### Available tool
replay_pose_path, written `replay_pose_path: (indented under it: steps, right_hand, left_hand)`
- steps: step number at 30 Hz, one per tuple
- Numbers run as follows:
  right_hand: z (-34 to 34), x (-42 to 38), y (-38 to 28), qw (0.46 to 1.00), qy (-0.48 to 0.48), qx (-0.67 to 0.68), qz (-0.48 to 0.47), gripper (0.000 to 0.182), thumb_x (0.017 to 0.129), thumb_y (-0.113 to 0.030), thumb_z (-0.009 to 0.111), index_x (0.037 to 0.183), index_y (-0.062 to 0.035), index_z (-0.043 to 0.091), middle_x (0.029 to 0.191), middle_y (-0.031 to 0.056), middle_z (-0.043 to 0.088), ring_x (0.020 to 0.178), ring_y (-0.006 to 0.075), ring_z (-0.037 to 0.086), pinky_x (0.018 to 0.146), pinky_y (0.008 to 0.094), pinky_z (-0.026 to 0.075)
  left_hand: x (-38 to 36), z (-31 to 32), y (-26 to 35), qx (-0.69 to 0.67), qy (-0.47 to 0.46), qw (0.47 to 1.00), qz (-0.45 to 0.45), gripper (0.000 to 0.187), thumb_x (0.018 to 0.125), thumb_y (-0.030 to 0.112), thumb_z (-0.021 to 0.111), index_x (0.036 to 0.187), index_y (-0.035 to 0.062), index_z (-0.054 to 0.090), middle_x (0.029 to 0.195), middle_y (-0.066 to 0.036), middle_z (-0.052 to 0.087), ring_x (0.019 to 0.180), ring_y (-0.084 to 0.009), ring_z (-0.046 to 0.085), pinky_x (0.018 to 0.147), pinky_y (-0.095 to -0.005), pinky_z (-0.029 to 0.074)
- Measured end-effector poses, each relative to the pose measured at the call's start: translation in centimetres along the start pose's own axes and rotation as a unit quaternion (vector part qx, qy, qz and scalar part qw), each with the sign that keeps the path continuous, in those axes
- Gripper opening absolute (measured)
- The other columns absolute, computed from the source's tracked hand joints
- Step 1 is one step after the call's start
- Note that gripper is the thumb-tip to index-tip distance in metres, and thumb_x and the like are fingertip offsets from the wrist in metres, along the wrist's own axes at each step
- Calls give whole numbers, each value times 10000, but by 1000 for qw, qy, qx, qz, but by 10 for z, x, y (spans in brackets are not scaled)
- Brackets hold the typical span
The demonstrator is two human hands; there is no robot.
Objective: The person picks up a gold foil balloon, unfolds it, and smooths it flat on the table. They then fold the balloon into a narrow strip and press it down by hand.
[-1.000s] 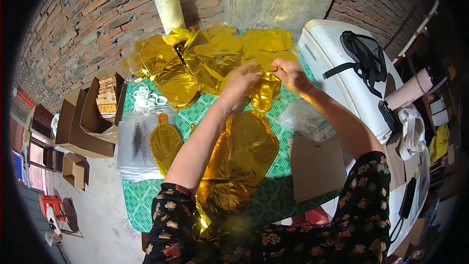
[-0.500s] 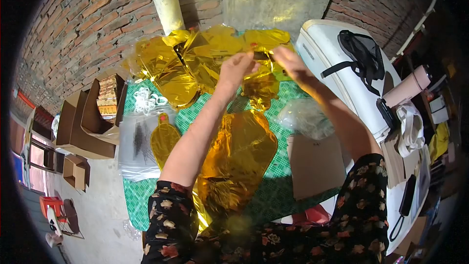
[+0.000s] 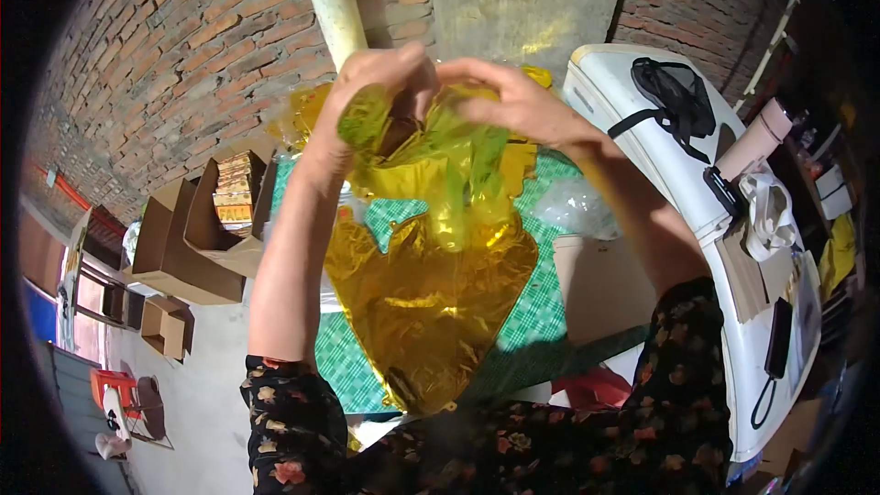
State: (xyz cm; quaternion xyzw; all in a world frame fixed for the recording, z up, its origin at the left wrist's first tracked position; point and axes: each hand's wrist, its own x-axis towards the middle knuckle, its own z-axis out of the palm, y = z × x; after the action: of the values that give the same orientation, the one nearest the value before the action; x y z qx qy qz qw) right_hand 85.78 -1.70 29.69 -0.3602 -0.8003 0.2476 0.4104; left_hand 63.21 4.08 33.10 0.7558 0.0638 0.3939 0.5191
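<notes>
Both hands are raised over the far part of the green patterned table [image 3: 541, 289], each closed on gold foil. My left hand [image 3: 383, 82] is bent round a gathered part of the gold foil [image 3: 412, 165]. Beside it, my right hand [image 3: 513, 101] has its fingers curled at the same foil, a little blurred. The foil hangs below the hands, wrinkled and shiny. Nearer to me lies a wide gold foil piece [image 3: 431, 312], its lower end close to the table's near edge. Where the fingertips meet the foil is partly hidden.
A clear plastic bag [image 3: 577, 206] and a brown cardboard sheet [image 3: 600, 289] lie on the right. Further right, a white surface [image 3: 605, 82] bears a black mesh bag [image 3: 674, 101] and a pink bottle [image 3: 756, 137]. Cardboard boxes [image 3: 188, 252] stand at the left.
Both hands have come closer together and higher in view, and gold foil now hangs between them. The near foil piece has shifted and spread leftward. The camera view has shifted slightly.
</notes>
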Motion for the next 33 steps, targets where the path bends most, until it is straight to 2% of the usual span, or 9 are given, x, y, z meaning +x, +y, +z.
replay_pose_path:
  steps: [5,9,12,16,20,23,27,30,33]
  right_hand:
    - [40,13,-28,994,-55,-37,87,340,923,-206,736,1189,1,685,987,97,749,922,188,666,884,359,539]
    - [45,-5,-10,985,-61,-61,153,349,930,-226,766,1183,-3,676,1030,73,719,912,165,652,840,307,532]
    - [49,-24,-5,970,3,98,222,232,947,-143,740,1116,8,687,983,2,705,899,85,631,796,249,501]
    - [42,-37,8,973,-42,113,196,264,940,-65,702,1189,16,663,1100,34,716,1003,116,657,890,260,518]
    - [42,-46,14,967,-95,65,229,266,913,-33,654,1175,6,680,1064,21,721,970,97,640,847,244,508]
    - [47,-45,7,952,-162,40,256,247,912,-93,634,1133,-13,706,977,4,724,873,71,620,771,231,502]
    - [58,-49,22,966,-144,-18,214,223,945,-159,657,1090,8,689,896,-16,679,797,70,573,701,247,469]
    - [64,-44,-1,940,-170,-74,286,241,987,-225,662,1002,16,665,811,-43,601,738,51,493,636,245,399]
    - [70,-52,5,939,-142,-98,297,260,976,-279,686,961,-19,674,765,-43,532,705,50,439,611,260,366]
  left_hand:
    - [-43,-40,60,77,47,995,37,387,938,412,680,804,50,697,721,1,634,590,-74,533,529,-238,413]
    - [-95,-79,104,84,51,995,-5,251,974,287,695,940,38,708,821,24,635,737,-42,539,678,-193,411]
    - [-138,-104,102,149,99,980,-92,231,988,271,695,1020,42,700,864,27,644,782,-42,559,708,-202,436]
    - [-203,-74,84,203,128,951,-192,414,1006,189,676,1384,58,568,927,-7,664,846,-79,605,741,-240,487]
    - [-269,-52,53,250,44,915,-313,379,983,149,697,1325,10,611,833,-35,705,725,-76,604,639,-275,485]
    - [-302,-26,30,198,13,881,-429,178,973,135,693,1088,0,710,706,-70,676,623,-106,596,578,-302,477]
    - [-330,0,14,167,-2,903,-396,193,1010,172,681,991,-21,674,715,17,631,648,-26,532,554,-235,447]
    - [-340,18,14,149,37,901,-405,202,967,177,708,927,-19,680,654,-54,610,584,-92,504,545,-311,421]
    - [-351,31,8,156,29,924,-347,248,944,202,750,900,-29,670,822,-70,590,688,-132,543,607,-304,444]
